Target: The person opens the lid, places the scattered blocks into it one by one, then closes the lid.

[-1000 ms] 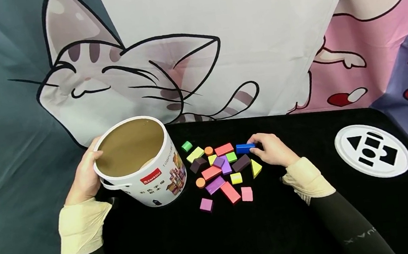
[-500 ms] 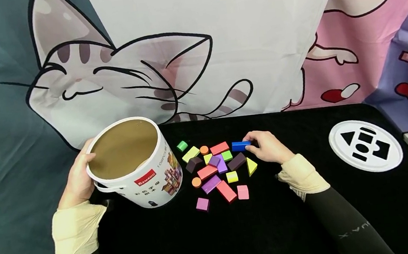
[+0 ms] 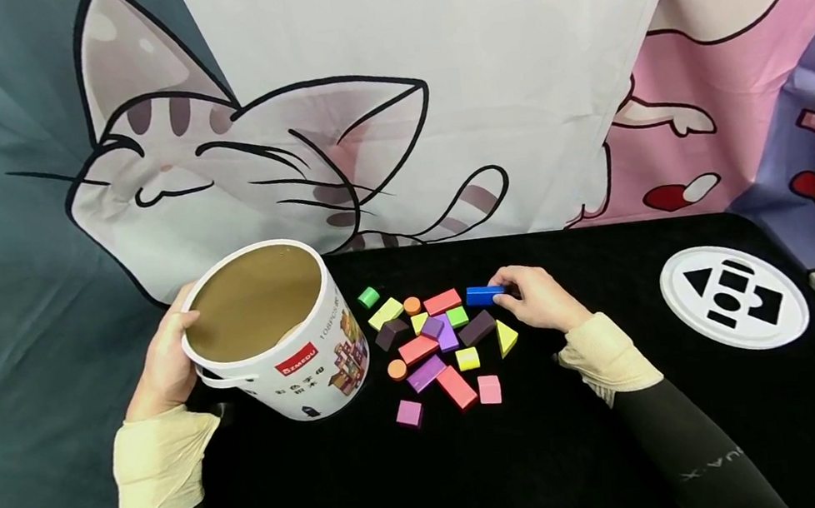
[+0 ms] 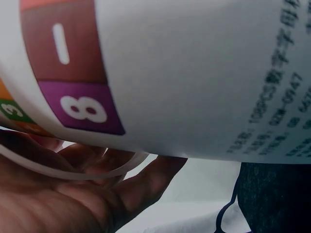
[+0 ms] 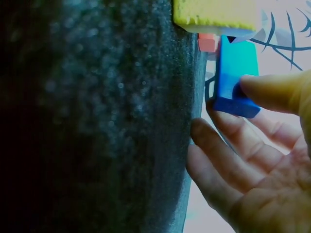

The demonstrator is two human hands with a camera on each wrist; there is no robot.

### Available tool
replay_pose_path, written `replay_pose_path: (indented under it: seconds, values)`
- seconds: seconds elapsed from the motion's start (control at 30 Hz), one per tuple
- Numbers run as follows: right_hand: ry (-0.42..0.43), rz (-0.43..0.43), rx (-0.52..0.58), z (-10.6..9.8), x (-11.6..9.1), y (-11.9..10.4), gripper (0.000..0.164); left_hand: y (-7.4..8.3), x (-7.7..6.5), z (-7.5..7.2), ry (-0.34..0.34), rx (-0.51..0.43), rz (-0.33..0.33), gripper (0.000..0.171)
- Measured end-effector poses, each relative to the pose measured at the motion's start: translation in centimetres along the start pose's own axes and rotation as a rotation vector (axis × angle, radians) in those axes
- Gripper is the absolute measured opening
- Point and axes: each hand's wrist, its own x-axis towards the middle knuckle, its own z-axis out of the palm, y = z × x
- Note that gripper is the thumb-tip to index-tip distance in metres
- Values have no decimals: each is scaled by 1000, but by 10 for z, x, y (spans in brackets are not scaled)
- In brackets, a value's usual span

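At the left, my left hand (image 3: 166,361) grips a white bucket (image 3: 293,376), its thumb over the rim and the fingers on the outside. The bucket leans with its mouth toward me and its visible inside is bare. A thin white handle (image 4: 73,174) crosses the fingers in the left wrist view. On the right, my right hand (image 3: 537,298) pinches one end of a blue block (image 3: 482,295) between thumb and fingers. In the right wrist view the blue block (image 5: 235,77) is near the black surface, by a yellow block (image 5: 214,14).
Several coloured blocks lie loosely between the hands, among them a purple cube (image 3: 409,413), a red block (image 3: 457,387) and a yellow triangle (image 3: 507,337). A white lid (image 3: 734,297) with cut-out shapes lies at the right on the black table (image 3: 435,494). Printed cloth (image 3: 549,104) hangs behind.
The head view has shifted slightly. Both hands keep their grips, and the blue block and the loose blocks have not visibly moved.
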Motion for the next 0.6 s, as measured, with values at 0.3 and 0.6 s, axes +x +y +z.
replay_pose_path:
  seconds: [0.3, 0.6]
  values:
    - [31, -15, 80, -13, 15, -29, 13, -1, -2, 1, 19, -6, 2, 48]
    - [114, -167, 229, -31, 53, -109, 19, 1, -1, 2, 7, -11, 1, 49]
